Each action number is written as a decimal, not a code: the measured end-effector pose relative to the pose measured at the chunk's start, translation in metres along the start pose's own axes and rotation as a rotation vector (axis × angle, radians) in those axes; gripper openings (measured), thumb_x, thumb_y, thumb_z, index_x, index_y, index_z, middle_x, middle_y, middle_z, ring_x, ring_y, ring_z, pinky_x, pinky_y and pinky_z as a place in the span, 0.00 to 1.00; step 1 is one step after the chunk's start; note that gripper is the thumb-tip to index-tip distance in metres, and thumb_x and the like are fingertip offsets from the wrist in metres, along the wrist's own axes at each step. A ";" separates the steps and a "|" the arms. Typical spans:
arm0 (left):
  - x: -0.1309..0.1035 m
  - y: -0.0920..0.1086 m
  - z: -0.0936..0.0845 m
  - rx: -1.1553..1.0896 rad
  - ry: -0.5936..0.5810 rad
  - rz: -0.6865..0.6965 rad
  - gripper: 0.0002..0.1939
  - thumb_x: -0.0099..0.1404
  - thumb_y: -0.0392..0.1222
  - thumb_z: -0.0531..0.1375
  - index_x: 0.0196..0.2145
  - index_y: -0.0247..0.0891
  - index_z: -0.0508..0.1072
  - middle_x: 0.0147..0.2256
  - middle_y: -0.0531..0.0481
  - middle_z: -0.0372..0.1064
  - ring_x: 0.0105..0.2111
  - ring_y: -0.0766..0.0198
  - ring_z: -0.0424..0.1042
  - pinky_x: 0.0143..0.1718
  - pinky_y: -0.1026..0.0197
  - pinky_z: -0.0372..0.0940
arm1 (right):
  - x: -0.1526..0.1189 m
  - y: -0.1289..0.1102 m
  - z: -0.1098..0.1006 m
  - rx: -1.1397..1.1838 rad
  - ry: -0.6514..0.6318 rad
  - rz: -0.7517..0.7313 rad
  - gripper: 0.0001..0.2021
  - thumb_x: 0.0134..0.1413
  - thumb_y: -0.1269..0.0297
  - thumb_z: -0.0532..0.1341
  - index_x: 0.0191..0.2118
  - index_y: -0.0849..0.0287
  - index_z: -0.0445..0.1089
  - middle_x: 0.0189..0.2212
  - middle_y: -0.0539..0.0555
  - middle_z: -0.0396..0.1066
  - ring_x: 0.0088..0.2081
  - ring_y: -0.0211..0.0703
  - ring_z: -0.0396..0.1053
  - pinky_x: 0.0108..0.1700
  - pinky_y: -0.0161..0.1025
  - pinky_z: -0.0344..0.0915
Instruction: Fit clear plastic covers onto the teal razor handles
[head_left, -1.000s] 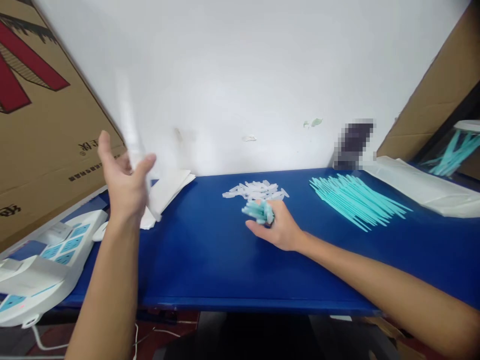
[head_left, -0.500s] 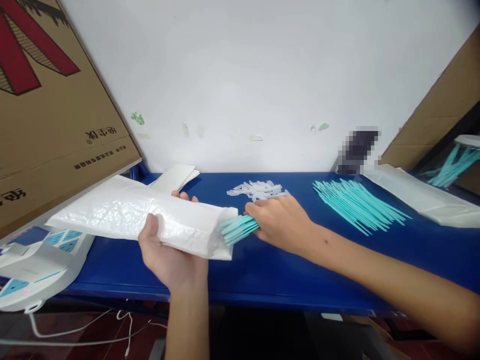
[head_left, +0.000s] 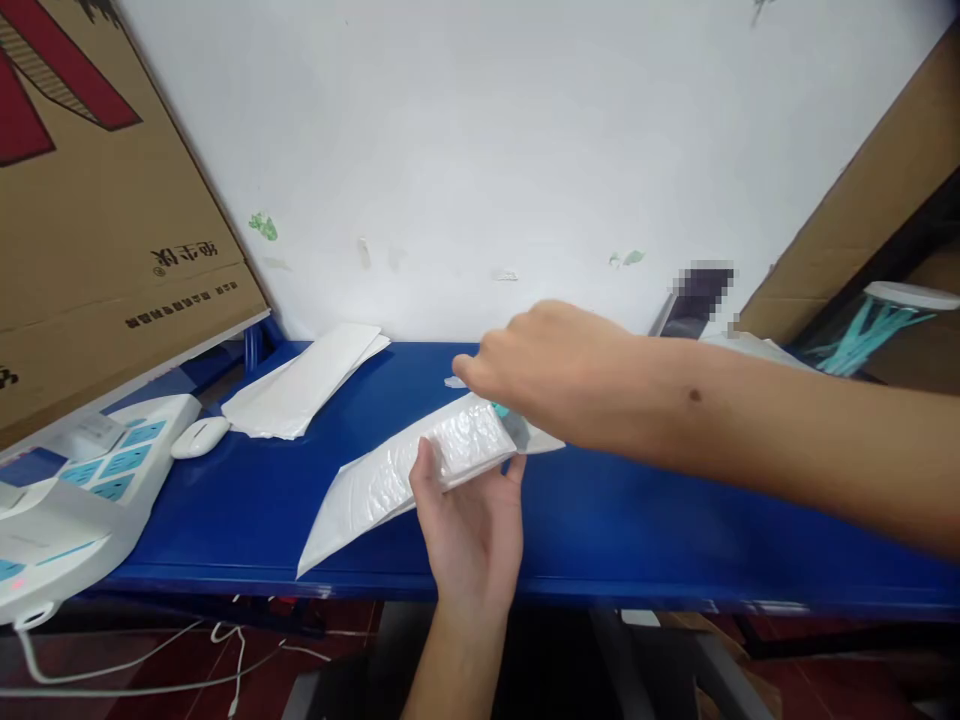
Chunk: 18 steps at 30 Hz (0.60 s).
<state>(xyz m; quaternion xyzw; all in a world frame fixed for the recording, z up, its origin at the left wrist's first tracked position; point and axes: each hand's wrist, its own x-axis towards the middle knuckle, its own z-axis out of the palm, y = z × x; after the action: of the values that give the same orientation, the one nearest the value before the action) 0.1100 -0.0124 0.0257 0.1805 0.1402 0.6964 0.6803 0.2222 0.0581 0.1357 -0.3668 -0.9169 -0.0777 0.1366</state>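
Observation:
My left hand (head_left: 472,525) grips a white plastic pouch (head_left: 401,470) from below, thumb on top. The pouch slants over the table, its mouth toward the right. Above that mouth my right hand (head_left: 551,365) is closed, back up, with most of its fingers hidden. A bit of the teal sticks (head_left: 499,409) shows between the hand and the pouch's mouth. One of the small clear plastic pieces (head_left: 454,382) peeks out left of the right hand; the others are hidden. My right forearm covers the place of the loose teal stick pile.
Flat white pouches (head_left: 311,380) lie at the back left of the blue table (head_left: 225,520). A white power strip (head_left: 161,480) and a small white case (head_left: 200,437) sit at left. Cardboard (head_left: 112,230) leans there. A clear jar (head_left: 874,325) of teal sticks stands at right.
The pouch has moved right and now tilts up toward its mouth. My right hand has risen and turned back-up over the mouth, and the teal sticks are mostly out of sight.

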 end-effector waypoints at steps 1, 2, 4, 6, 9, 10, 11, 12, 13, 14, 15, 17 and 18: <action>0.000 0.001 0.003 -0.022 -0.010 0.003 0.21 0.74 0.58 0.52 0.56 0.48 0.72 0.56 0.45 0.73 0.62 0.50 0.69 0.62 0.48 0.66 | 0.002 0.009 0.005 0.048 0.077 0.016 0.12 0.55 0.60 0.72 0.28 0.54 0.69 0.21 0.49 0.66 0.28 0.39 0.70 0.28 0.38 0.56; 0.000 0.001 0.005 -0.034 -0.019 0.010 0.21 0.75 0.59 0.51 0.56 0.48 0.72 0.56 0.45 0.73 0.62 0.51 0.68 0.62 0.48 0.65 | 0.004 0.019 0.011 0.092 0.149 0.043 0.14 0.59 0.55 0.69 0.29 0.54 0.69 0.22 0.49 0.66 0.30 0.39 0.71 0.28 0.38 0.58; 0.001 0.003 0.008 -0.041 -0.027 0.022 0.22 0.75 0.59 0.51 0.57 0.48 0.72 0.57 0.46 0.73 0.63 0.51 0.67 0.62 0.49 0.66 | 0.008 0.039 0.017 0.170 0.271 0.108 0.17 0.64 0.50 0.65 0.28 0.54 0.68 0.23 0.49 0.66 0.32 0.39 0.73 0.29 0.37 0.60; 0.002 0.005 0.011 -0.044 -0.032 0.030 0.22 0.75 0.59 0.50 0.57 0.48 0.71 0.57 0.46 0.72 0.63 0.51 0.67 0.61 0.50 0.67 | 0.013 0.053 0.012 0.216 0.323 0.165 0.19 0.65 0.50 0.64 0.26 0.56 0.67 0.22 0.48 0.65 0.31 0.37 0.72 0.29 0.36 0.60; 0.001 0.008 0.016 -0.050 -0.041 0.049 0.22 0.75 0.57 0.50 0.58 0.47 0.71 0.56 0.46 0.73 0.64 0.52 0.66 0.60 0.53 0.67 | 0.031 0.061 -0.015 0.217 0.235 0.222 0.21 0.66 0.53 0.62 0.24 0.60 0.68 0.21 0.47 0.64 0.31 0.34 0.73 0.30 0.34 0.59; 0.001 0.009 0.017 -0.042 -0.043 0.059 0.22 0.75 0.57 0.50 0.58 0.47 0.71 0.56 0.46 0.73 0.64 0.52 0.66 0.60 0.53 0.67 | 0.040 0.061 -0.025 0.209 0.189 0.238 0.22 0.66 0.53 0.61 0.23 0.61 0.69 0.22 0.46 0.63 0.31 0.34 0.73 0.31 0.33 0.59; 0.000 0.010 0.018 -0.025 -0.041 0.068 0.22 0.75 0.58 0.50 0.58 0.48 0.71 0.56 0.46 0.73 0.63 0.52 0.66 0.60 0.53 0.67 | 0.049 0.061 -0.035 0.205 0.153 0.256 0.23 0.67 0.53 0.59 0.23 0.62 0.69 0.22 0.46 0.64 0.32 0.34 0.74 0.32 0.33 0.59; -0.001 0.010 0.019 -0.003 -0.037 0.073 0.23 0.75 0.59 0.49 0.58 0.48 0.71 0.55 0.46 0.73 0.63 0.52 0.66 0.60 0.52 0.68 | 0.058 0.060 -0.042 0.209 0.132 0.271 0.24 0.68 0.53 0.56 0.25 0.64 0.71 0.23 0.46 0.64 0.33 0.34 0.75 0.33 0.33 0.59; -0.003 0.010 0.019 0.018 -0.033 0.072 0.24 0.75 0.60 0.49 0.58 0.49 0.71 0.55 0.45 0.73 0.63 0.51 0.67 0.59 0.52 0.68 | 0.066 0.059 -0.045 0.220 0.129 0.282 0.25 0.69 0.52 0.54 0.26 0.65 0.72 0.25 0.47 0.65 0.34 0.35 0.76 0.34 0.33 0.60; -0.004 0.010 0.020 0.033 -0.029 0.065 0.24 0.74 0.61 0.48 0.58 0.50 0.71 0.55 0.45 0.73 0.63 0.51 0.67 0.59 0.51 0.68 | 0.071 0.059 -0.045 0.235 0.153 0.289 0.26 0.69 0.51 0.52 0.27 0.65 0.73 0.26 0.47 0.66 0.35 0.36 0.76 0.35 0.34 0.60; -0.005 0.009 0.020 0.038 -0.028 0.052 0.24 0.74 0.62 0.48 0.58 0.51 0.70 0.56 0.46 0.72 0.63 0.51 0.67 0.59 0.50 0.68 | 0.073 0.058 -0.041 0.252 0.192 0.293 0.26 0.68 0.50 0.53 0.29 0.65 0.73 0.27 0.47 0.67 0.36 0.36 0.77 0.35 0.34 0.61; -0.008 0.005 0.022 0.030 -0.038 0.014 0.24 0.74 0.63 0.48 0.58 0.53 0.71 0.57 0.47 0.71 0.63 0.52 0.67 0.59 0.50 0.67 | 0.067 0.057 -0.026 0.282 0.294 0.300 0.24 0.64 0.47 0.58 0.29 0.64 0.74 0.28 0.47 0.69 0.35 0.37 0.76 0.35 0.33 0.62; -0.010 0.003 0.024 0.028 -0.048 -0.013 0.25 0.74 0.64 0.47 0.58 0.53 0.71 0.58 0.47 0.71 0.63 0.52 0.66 0.58 0.50 0.67 | 0.060 0.056 -0.016 0.292 0.344 0.302 0.22 0.61 0.46 0.61 0.29 0.63 0.74 0.27 0.47 0.70 0.34 0.37 0.76 0.34 0.33 0.63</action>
<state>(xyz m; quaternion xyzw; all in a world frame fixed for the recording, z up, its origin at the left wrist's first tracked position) 0.1181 -0.0231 0.0474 0.2058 0.1349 0.6853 0.6854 0.2228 0.1332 0.1714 -0.4572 -0.8166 0.0154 0.3521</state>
